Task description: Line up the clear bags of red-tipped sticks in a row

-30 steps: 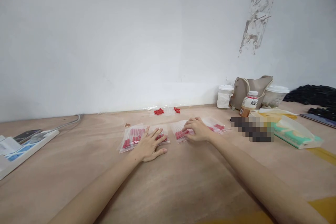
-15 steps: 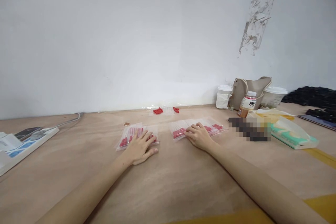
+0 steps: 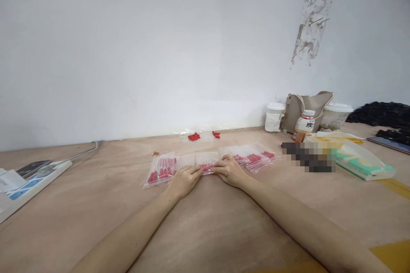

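Observation:
Between my hands lies a small clear plastic bag with red-ended pieces inside. My left hand is closed at the bag's near left corner, fingertips pressed together. From the other side, my right hand pinches its near right edge. Several similar bags lie overlapped to the left, partly behind my left hand. Another overlapping row of bags with red pieces spreads to the right, just beyond my right hand. What the red pieces are is too small to tell.
Loose red pieces lie on clear plastic by the wall. At left is a power strip with a phone. A bottle, lidded cups, a beige bag and a tissue pack stand at right.
My left hand has moved right, off the left bags, and its fingers have closed. My right hand has shifted slightly left. One bag now lies apart in the middle, between both hands.

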`<action>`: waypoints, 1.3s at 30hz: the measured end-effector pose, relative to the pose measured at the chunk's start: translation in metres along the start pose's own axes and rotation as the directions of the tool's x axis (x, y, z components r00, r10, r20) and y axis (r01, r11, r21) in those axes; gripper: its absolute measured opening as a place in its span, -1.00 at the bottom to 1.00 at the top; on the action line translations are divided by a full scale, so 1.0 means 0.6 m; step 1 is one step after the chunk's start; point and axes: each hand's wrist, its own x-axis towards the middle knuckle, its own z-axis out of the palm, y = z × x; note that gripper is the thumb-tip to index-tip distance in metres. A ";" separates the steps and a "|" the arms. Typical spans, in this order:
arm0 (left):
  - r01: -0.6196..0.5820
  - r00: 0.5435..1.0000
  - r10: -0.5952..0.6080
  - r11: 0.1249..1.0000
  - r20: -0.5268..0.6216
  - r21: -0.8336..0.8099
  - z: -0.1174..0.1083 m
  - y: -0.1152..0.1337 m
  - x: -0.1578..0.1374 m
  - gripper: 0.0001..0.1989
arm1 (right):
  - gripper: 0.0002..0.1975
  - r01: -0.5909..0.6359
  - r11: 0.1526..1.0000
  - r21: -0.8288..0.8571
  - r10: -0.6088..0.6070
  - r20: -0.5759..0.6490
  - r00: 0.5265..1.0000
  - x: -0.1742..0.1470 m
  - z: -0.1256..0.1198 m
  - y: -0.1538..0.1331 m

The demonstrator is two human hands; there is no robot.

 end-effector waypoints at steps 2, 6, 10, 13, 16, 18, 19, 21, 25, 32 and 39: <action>-0.050 0.999 0.050 0.998 0.001 0.039 -0.001 0.000 0.000 -0.79 | -0.80 -0.004 0.999 -0.032 0.004 -0.008 1.000 -0.007 -0.004 0.004; -0.092 0.996 0.092 0.993 -0.003 0.071 -0.007 0.001 0.002 -0.77 | -0.78 -0.010 0.988 -0.155 0.014 0.020 1.000 -0.018 -0.017 0.009; -0.054 0.999 0.054 0.995 -0.001 0.082 -0.002 0.002 -0.002 -0.76 | -0.77 0.000 0.978 -0.209 0.010 0.049 0.999 -0.024 -0.020 0.011; -0.024 0.999 0.022 0.996 0.025 0.086 0.002 0.003 -0.005 -0.75 | -0.80 -0.006 0.979 -0.203 0.019 0.062 0.998 -0.025 -0.019 0.012; -0.024 0.999 0.020 0.996 0.047 0.090 0.002 0.005 -0.004 -0.74 | -0.83 -0.027 0.981 -0.192 0.042 0.073 0.996 -0.025 -0.018 0.012; -0.029 0.998 0.024 0.995 0.053 0.095 0.000 0.005 -0.002 -0.73 | -0.83 -0.035 0.981 -0.192 0.051 0.076 0.996 -0.024 -0.017 0.012; -0.033 0.998 0.028 0.995 0.053 0.097 -0.001 0.006 -0.001 -0.73 | -0.83 -0.036 0.980 -0.194 0.052 0.078 0.996 -0.024 -0.017 0.012; -0.041 0.998 0.037 0.995 0.045 0.095 -0.002 0.006 0.000 -0.73 | -0.83 -0.033 0.979 -0.199 0.051 0.084 0.995 -0.024 -0.018 0.013; -0.049 0.999 0.048 0.996 0.016 0.079 -0.001 0.005 0.000 -0.74 | -0.81 -0.046 0.979 -0.200 0.063 0.081 0.995 -0.024 -0.022 0.014; -0.041 0.999 0.041 0.995 0.000 0.090 0.004 0.006 0.001 -0.74 | -0.78 0.046 0.977 -0.209 -0.042 0.024 0.999 0.002 -0.009 -0.013; -0.046 0.999 0.047 0.998 -0.012 0.053 0.003 0.007 0.003 -0.73 | -0.76 0.173 0.958 -0.229 -0.173 0.021 0.985 0.037 0.018 -0.044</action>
